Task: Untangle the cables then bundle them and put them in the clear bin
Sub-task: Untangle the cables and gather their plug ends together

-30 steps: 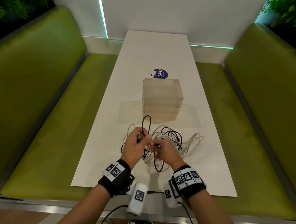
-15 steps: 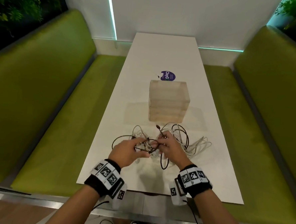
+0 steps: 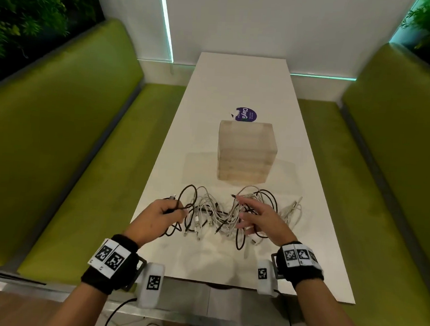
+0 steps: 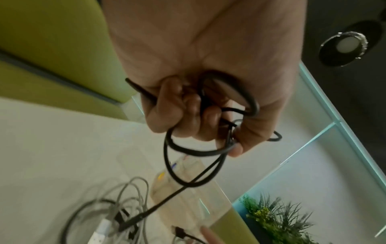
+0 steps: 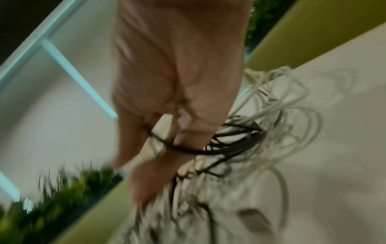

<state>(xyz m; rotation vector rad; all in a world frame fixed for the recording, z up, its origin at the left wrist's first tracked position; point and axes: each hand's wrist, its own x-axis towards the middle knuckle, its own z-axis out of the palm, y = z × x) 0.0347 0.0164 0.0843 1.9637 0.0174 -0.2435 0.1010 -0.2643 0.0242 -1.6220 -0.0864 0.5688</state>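
Observation:
A tangle of white and black cables lies on the white table, just in front of the clear bin. My left hand is at the tangle's left edge. In the left wrist view its fingers are curled round loops of a black cable, which trails down to the pile. My right hand hovers over the right part of the tangle with fingers spread and straight. In the blurred right wrist view a black strand lies across those fingers, with white loops beside them.
A purple round sticker lies behind the bin. Green padded benches run along the left and right of the table. The table's near edge is just below my wrists. A white wall closes the far end.
My hands have moved apart. The left hand has drawn the black cable out to the left. The right hand has let go of its pinch and spread its fingers over the pile.

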